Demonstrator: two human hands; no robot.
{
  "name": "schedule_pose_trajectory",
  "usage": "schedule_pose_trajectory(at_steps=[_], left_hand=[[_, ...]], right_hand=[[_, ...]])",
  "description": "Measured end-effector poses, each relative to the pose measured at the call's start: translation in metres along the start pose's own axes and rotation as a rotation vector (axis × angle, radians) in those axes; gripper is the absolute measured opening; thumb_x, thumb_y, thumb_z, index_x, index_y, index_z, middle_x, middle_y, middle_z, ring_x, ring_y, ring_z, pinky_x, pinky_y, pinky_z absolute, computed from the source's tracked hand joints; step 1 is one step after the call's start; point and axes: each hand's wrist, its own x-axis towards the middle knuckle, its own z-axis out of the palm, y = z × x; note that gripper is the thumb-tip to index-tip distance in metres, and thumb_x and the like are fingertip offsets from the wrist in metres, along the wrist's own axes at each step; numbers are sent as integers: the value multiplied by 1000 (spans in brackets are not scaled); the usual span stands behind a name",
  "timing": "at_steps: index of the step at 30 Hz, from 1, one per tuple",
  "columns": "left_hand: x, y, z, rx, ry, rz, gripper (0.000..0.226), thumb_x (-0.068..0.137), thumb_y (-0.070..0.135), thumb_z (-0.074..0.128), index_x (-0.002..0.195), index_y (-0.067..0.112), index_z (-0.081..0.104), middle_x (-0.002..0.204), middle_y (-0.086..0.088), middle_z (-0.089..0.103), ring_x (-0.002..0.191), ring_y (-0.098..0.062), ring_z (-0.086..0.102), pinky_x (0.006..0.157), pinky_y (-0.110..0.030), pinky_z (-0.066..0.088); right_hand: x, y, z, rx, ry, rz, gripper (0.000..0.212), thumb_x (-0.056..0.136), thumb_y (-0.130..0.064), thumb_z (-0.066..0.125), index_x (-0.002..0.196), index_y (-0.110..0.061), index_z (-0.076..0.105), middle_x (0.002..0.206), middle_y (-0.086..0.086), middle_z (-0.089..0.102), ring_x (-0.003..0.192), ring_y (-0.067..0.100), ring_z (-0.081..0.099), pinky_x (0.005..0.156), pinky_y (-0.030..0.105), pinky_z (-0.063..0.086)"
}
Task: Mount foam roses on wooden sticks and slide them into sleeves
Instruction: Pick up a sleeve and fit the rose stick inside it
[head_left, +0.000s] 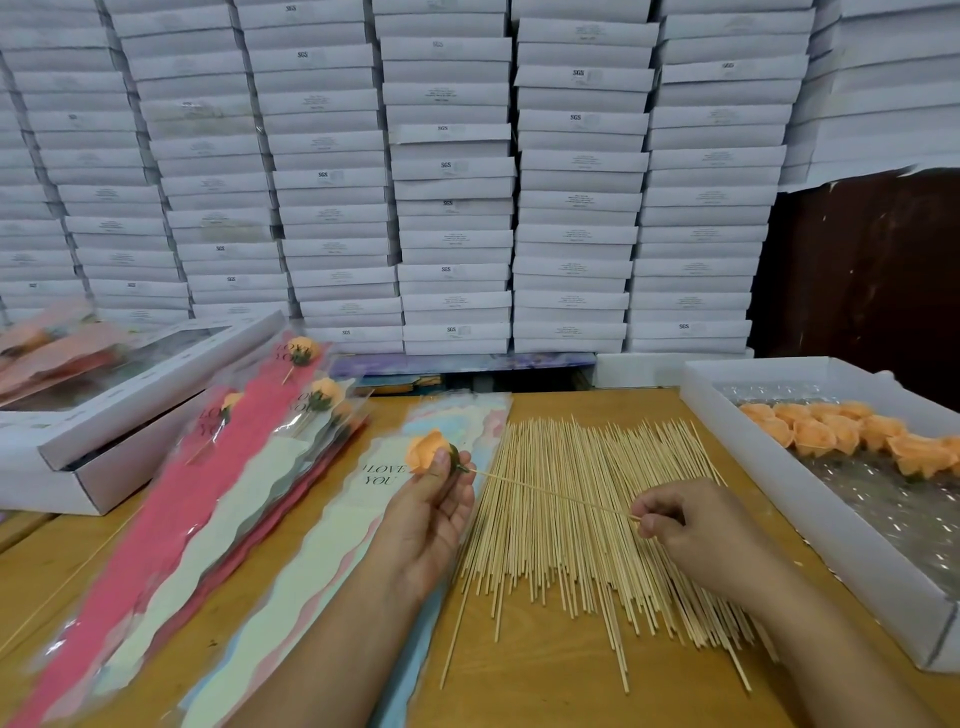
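left hand (431, 512) grips orange rose (427, 450) above sleeve (363, 499), mid-worktop. right hand (691, 525) pinches far end of stick (550, 493) seated in rose, over stick pile (582, 525). rose tray (810, 499) at right edge.

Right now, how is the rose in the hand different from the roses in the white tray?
The held rose is alone, pinched by the left hand; the tray roses lie bunched together in the white tray, untouched. The held rose has a stick in its green base, its far end pinched by the right hand; the tray roses show no sticks. Both are orange foam roses.
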Motion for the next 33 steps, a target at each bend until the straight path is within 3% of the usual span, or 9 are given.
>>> schedule_pose_trajectory(at_steps=[3, 8, 14, 22, 33], left_hand=[[0, 0, -1, -2, 1, 5, 16, 94, 14, 63, 101, -1, 67, 87, -11, 75, 68, -13, 72, 58, -21, 60], [1, 0, -2, -22, -3, 0, 15, 94, 13, 63, 97, 0, 68, 86, -13, 75, 67, -14, 73, 54, -22, 59], [1, -1, -2, -19, -3, 0, 15, 92, 13, 64, 96, 0, 69, 86, -13, 75, 67, -15, 73, 55, -22, 60], [-1, -1, -1, -27, -1, -5, 14, 93, 13, 64, 98, 0, 68, 87, -13, 75, 68, -15, 73, 56, -22, 60], [0, 0, -2, -40, 1, -2, 15, 93, 14, 64, 100, 0, 68, 89, -14, 75, 72, -16, 73, 57, -22, 60]], right_hand=[[0, 1, 0, 0, -2, 6, 19, 94, -11, 65, 102, -24, 76, 95, -12, 69, 88, 0, 59, 76, 19, 44], [0, 1, -1, 3, -7, 1, 26, 94, -11, 64, 85, -35, 70, 88, -17, 66, 74, -2, 59, 58, 15, 40], [0, 1, 0, 1, -16, 13, 19, 94, -11, 65, 97, -27, 75, 89, -14, 69, 82, 0, 62, 62, 16, 42], [0, 1, -1, -16, -18, 11, 23, 93, -12, 65, 89, -33, 72, 86, -18, 65, 72, -3, 59, 57, 13, 39], [0, 0, -1, -11, -25, 18, 19, 94, -13, 64, 94, -30, 75, 94, -15, 68, 85, 2, 63, 68, 19, 47]])
